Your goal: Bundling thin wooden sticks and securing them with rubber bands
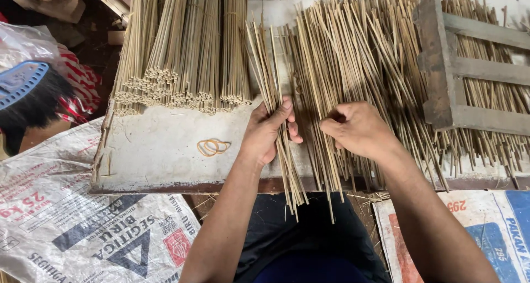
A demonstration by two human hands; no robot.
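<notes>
Tied bundles of sticks (182, 45) stand at the board's left, rubber bands (213, 146) below. My left hand (266, 129) is clamped around a small sheaf of sticks (287, 161). My right hand (359, 129) pinches into the loose pile (353, 56), beside a wooden rack (447, 67).

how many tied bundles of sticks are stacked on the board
About 5 tied bundles, side by side at the board's far left, cut ends facing the person. The top edge crops them, so more may be hidden.
</notes>
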